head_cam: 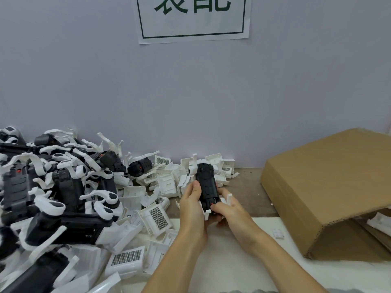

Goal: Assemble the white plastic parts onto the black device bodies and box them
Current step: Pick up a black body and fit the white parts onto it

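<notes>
Black plastic, the body (207,185) is held upright-ish between both hands, just left of the box (330,187) and above the white mat (232,261). The left hand (191,206) wraps its fingers round the body's left side, thumb lying up along the edge. The right hand (227,209) grips the lower end, its thumb pressed beside a small red dot on the body, its other fingers curled underneath. White arms (229,197) stick out from the body near the right hand, and 1 more (193,166) curves up beside its top end; whether they are fully seated I cannot tell. Left of the box, past the hands, loose white shells (157,216) with grey grilles lie scattered over the table (251,187), some touching the wall (190,102). Further left of the box a heap (53,187) of black bodies with white arms already on them rises against the wall. The box itself is brown cardboard, lying on its side with the open end toward the person, and white parts (379,224) show inside it. 1 small white piece (278,233) lies on the mat just left of the box. Above the hands, a sign (191,17) with green characters hangs on the wall.
</notes>
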A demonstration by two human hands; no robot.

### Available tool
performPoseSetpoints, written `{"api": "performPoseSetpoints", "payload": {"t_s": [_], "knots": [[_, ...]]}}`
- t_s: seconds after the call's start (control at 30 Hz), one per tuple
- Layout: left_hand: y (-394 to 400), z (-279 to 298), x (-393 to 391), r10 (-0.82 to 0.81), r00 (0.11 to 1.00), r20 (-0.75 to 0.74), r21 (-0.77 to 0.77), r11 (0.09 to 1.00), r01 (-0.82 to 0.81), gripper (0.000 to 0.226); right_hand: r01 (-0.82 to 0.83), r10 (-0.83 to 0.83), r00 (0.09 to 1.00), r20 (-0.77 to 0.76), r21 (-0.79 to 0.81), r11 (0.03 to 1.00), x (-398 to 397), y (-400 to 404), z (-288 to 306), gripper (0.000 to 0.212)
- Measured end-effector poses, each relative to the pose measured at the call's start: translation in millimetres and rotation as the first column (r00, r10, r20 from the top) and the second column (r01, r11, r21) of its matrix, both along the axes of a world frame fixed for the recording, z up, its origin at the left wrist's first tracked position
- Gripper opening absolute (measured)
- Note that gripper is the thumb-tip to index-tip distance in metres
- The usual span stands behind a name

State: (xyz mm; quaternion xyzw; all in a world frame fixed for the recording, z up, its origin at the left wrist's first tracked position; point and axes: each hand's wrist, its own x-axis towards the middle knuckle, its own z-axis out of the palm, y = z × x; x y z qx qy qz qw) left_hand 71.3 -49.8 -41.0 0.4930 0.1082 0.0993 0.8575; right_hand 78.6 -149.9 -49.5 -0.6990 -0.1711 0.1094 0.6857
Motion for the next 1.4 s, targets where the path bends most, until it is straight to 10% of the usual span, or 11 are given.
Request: {"api": "performPoseSetpoints", "payload": {"t_s": [0.3, 0.47, 0.67, 0.9, 1.2, 1.4], "knots": [[11.4, 28.5, -2.9, 0.310, 0.938, 0.155, -0.017, 0.950, -0.311, 0.029, -0.012, 0.009, 0.999, 0.033, 0.121, 0.993, 1.8, -1.7, -2.4, 0.046], [39.3, 57.6, -3.8, 0.436, 0.856, 0.279, -0.110, 0.900, -0.422, 0.021, 0.087, 0.049, 0.928, 0.370, -0.342, 0.936, -7.6, 7.3, 1.4, 0.024], [46.5, 53.3, -4.8, 0.405, 0.898, 0.171, -0.144, 0.912, -0.384, 0.026, 0.015, 0.331, 0.845, 0.420, -0.637, 0.771, -14.5, 23.2, -7.0, 0.018], [44.5, 43.0, -1.6, 0.214, 0.973, 0.087, -0.177, 0.964, -0.197, 0.029, 0.179, -0.038, 0.946, 0.322, -0.419, 0.890, 1.5, 7.0, -2.3, 0.028], [31.6, 28.7, -2.0, 0.154, 0.987, -0.043, 0.234, 0.962, -0.140, 0.045, 0.495, -0.489, 0.865, -0.110, 0.031, 0.868, 20.9, -19.4, 0.3, 0.016], [10.1, 23.6, -1.9, -0.034, 0.993, -0.113, 0.398, 0.914, 0.076, 0.029, 0.616, -0.618, 0.785, -0.045, -0.042, 0.786, 21.9, -21.5, 0.2, 0.007]]}}
